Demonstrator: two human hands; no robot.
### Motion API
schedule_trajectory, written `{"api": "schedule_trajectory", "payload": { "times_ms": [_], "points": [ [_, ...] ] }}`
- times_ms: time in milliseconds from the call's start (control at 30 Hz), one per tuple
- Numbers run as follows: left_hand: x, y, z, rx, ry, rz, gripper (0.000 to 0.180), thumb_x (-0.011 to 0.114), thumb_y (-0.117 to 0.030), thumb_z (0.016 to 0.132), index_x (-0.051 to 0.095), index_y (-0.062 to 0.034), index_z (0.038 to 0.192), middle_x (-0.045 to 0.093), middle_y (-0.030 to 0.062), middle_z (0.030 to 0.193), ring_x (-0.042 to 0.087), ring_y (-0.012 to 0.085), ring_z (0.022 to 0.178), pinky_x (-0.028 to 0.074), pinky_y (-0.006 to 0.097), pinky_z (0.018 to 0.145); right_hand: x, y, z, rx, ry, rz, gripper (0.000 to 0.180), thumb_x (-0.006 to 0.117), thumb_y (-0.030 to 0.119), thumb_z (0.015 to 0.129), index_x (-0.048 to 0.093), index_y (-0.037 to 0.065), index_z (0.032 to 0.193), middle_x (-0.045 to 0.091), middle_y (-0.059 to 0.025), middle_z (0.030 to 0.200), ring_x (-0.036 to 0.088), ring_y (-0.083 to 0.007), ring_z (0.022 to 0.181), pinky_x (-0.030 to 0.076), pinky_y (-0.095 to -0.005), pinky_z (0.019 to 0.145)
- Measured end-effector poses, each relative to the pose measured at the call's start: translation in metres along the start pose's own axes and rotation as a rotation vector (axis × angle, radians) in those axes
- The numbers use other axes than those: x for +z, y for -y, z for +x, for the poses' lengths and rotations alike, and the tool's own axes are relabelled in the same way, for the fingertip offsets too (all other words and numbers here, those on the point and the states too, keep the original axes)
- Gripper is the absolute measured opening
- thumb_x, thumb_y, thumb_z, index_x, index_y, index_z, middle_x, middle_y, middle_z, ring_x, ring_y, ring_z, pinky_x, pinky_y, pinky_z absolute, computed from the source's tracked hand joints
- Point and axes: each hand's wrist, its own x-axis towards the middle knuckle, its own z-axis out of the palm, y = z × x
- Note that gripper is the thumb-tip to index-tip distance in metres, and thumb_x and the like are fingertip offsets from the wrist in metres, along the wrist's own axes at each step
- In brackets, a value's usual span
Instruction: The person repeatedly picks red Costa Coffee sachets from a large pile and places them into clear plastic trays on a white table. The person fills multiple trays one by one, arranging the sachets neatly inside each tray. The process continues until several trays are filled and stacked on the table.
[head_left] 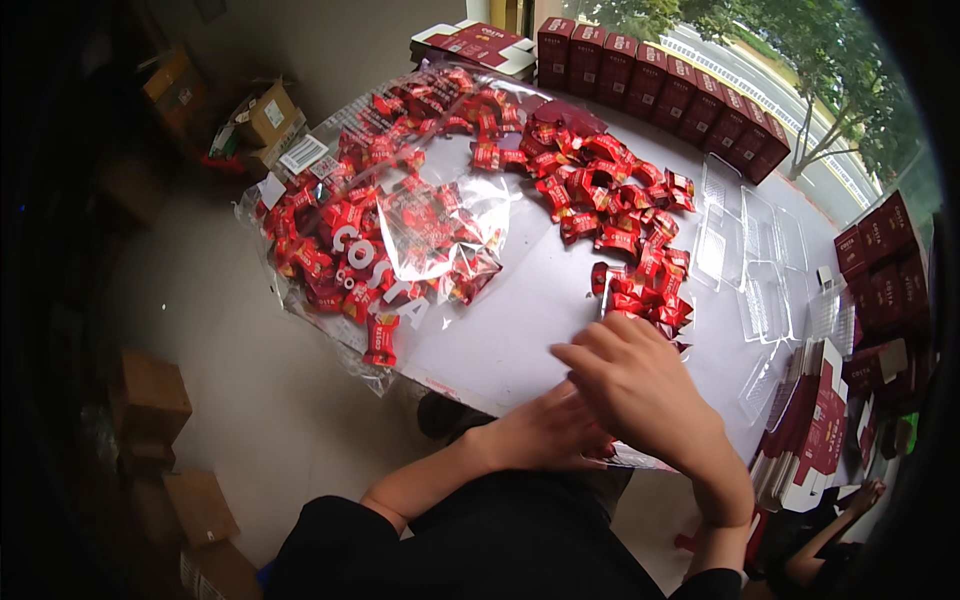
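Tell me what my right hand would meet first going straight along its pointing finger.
Leftward, your right hand would probably meet the clear bag of red packets, though its height is unclear.

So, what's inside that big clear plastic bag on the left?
Small, shiny red wrapped packets show through the clear plastic bag; what's inside each packet is covered.

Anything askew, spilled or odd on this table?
Mild untidiness, no obvious damage. The clear bag's crumpled edge seems to overhang the table at near left. Red-wrapped pieces lie loose in a heap, and clear trays sit jumbled at right, unlike the neat row of maroon boxes.
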Motion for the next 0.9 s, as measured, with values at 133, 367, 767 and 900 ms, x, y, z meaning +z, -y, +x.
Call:
{"api": "schedule_trajectory", "payload": {
  "times_ms": [133,367,767,900],
  "points": [
    [-0.019,-0.004,0.016,0.048,0.032,-0.086,0.03,0.075,-0.029,0.079,0.061,-0.0085,0.096,0.057,0.0112,0.117,0.054,0.0279,0.115,0.041,0.044,0.1,0.023,-0.032,0.073,-0.058,0.209,-0.278,0.024,0.06,0.019,0.084,0.065,0.008,0.105,0.064,-0.0078,0.094,0.063,-0.0267,0.088,0.051,-0.0403,0.075],
    [-0.015,0.0,0.015,0.071,-0.01,-0.173,0.028,0.074,-0.023,0.079,0.056,-0.0041,0.09,0.055,0.0138,0.118,0.053,0.0315,0.116,0.044,0.045,0.098,0.044,-0.177,0.134,0.543,0.066,-0.402,0.041,0.06,0.044,0.088,0.069,0.006,0.101,0.064,-0.0153,0.106,0.059,-0.0311,0.106,0.049,-0.0411,0.083],
    [-0.014,-0.001,0.011,0.071,-0.023,-0.179,0.027,0.072,-0.025,0.081,0.055,-0.006,0.091,0.055,0.0121,0.119,0.051,0.0285,0.118,0.042,0.044,0.1,0.015,-0.176,0.12,0.534,0.079,0.385,0.031,0.071,0.028,0.082,0.061,0.002,0.095,0.069,-0.0096,0.087,0.067,-0.0241,0.086,0.05,-0.0364,0.073],
    [-0.014,0.0,0.009,0.077,-0.023,-0.156,0.028,0.072,-0.025,0.082,0.055,-0.006,0.092,0.054,0.0122,0.119,0.05,0.0283,0.119,0.043,0.044,0.1,0.03,-0.162,0.131,0.559,0.296,0.293,0.036,0.061,0.038,0.09,0.063,0.002,0.094,0.069,-0.015,0.088,0.067,-0.0281,0.088,0.05,-0.04,0.077]
  ]
}}
